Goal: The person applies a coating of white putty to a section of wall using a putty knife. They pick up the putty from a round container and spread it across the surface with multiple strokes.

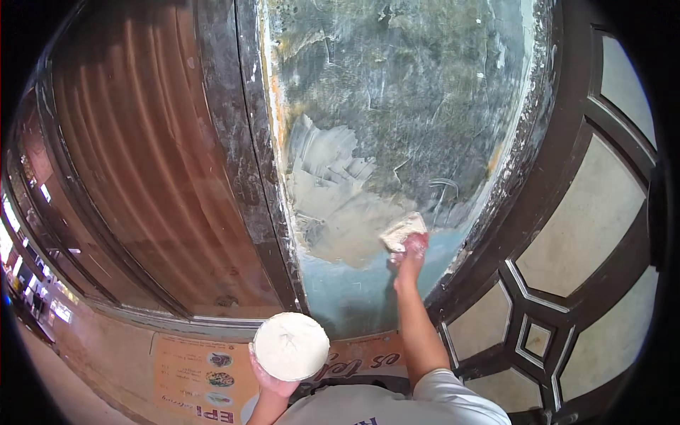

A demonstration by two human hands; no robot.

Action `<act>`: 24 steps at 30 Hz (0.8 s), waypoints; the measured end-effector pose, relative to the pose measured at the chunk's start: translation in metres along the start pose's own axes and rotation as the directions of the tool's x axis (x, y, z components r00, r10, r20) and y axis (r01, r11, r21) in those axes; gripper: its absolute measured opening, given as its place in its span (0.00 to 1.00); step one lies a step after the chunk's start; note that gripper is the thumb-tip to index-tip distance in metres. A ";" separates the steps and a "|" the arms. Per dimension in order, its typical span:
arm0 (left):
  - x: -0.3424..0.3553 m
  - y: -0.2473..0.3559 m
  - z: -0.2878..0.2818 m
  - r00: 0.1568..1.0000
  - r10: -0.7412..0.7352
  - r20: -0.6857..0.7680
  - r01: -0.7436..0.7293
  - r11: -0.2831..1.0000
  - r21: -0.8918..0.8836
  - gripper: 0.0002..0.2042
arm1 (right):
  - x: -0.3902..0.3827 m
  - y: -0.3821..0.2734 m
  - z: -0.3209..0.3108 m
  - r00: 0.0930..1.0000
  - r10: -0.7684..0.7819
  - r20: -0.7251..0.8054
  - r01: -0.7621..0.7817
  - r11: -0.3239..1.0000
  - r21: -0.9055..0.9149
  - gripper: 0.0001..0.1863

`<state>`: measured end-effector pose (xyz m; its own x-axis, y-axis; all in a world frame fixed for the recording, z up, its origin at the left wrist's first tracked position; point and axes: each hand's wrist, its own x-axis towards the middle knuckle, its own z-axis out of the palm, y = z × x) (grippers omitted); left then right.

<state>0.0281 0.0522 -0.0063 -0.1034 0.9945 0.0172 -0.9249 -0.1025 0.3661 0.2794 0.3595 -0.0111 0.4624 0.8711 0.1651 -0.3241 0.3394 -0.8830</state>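
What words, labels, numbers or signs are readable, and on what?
Orange banner, lower left: large letters legible, not copied here; smaller lines too small to read.
Orange print, lower middle: large dark letters, partly hidden, not copied here.
Shirt: dark letters, cut off by the picture's lower edge.
Wall: none visible.

At bottom centre I see creamy white paste (292, 346); mid-frame, a beige smear (338, 221) on a mottled grey-green wall (425, 92), pale blue lower down; left, a rust-brown curtain (142, 156), streaked vertically; lower left, an orange banner (177, 354); right, a dark brown door (602, 287), cream-panelled.
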 end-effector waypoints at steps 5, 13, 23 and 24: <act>0.002 -0.011 0.000 0.999 0.007 -0.040 -0.008 1.000 -0.022 0.39 | -0.008 -0.022 -0.011 0.958 0.010 0.285 0.086 0.943 -0.322 0.14; 0.015 -0.034 0.014 0.998 -0.010 -0.059 0.005 0.996 -0.090 0.38 | 0.020 -0.013 -0.036 0.926 0.363 0.101 -0.371 0.837 0.402 0.18; 0.027 -0.072 0.035 0.996 -0.029 -0.081 0.023 0.997 -0.071 0.37 | 0.028 0.009 -0.045 0.898 -0.275 0.342 0.401 0.830 -0.387 0.16; 0.027 -0.075 0.039 0.997 -0.006 -0.083 0.006 1.000 -0.003 0.37 | 0.033 0.010 -0.049 0.986 0.056 0.154 -0.056 0.998 -0.003 0.17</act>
<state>0.1089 0.0874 0.0035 -0.1274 0.9899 -0.0620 -0.9265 -0.0965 0.3637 0.3323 0.3743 -0.0357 0.3107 0.9330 0.1814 -0.3467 0.2890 -0.8923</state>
